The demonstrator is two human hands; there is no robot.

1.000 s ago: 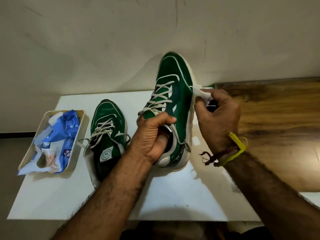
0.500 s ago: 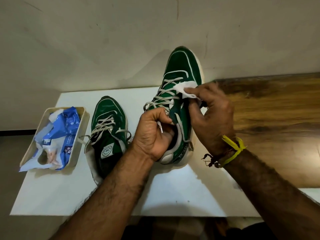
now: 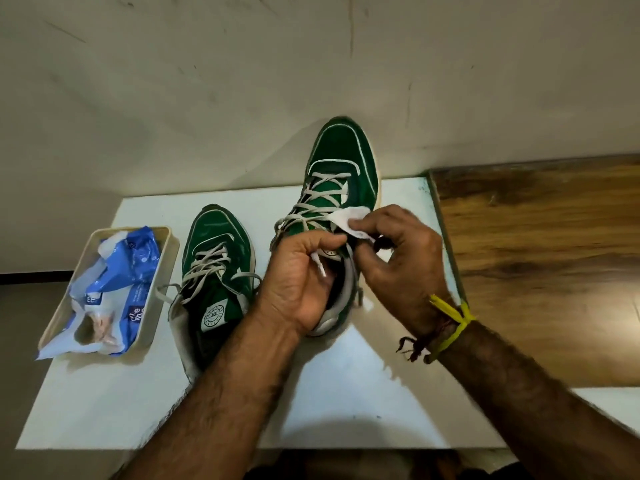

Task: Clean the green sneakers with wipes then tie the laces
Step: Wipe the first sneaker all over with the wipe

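item, wiping step in hand: green suede lace-up sneaker (image 3: 341,157) raised at frame centre, collar gripped by left hand (image 3: 300,278), right hand (image 3: 398,258) pinching white damp wipe (image 3: 349,221) on its laces, just above that grip; next likely the second green sneaker (image 3: 216,265), lower left, then tying.

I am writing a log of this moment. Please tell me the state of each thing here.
Held sneaker: lifted, toe away, laces untied.
Other sneaker: flat on table, laces untied.
Wipe: pressed against held sneaker's side.
Wipes pack: crumpled, in tray.
Left hand: grips held sneaker's collar.
Right hand: pinches wipe.
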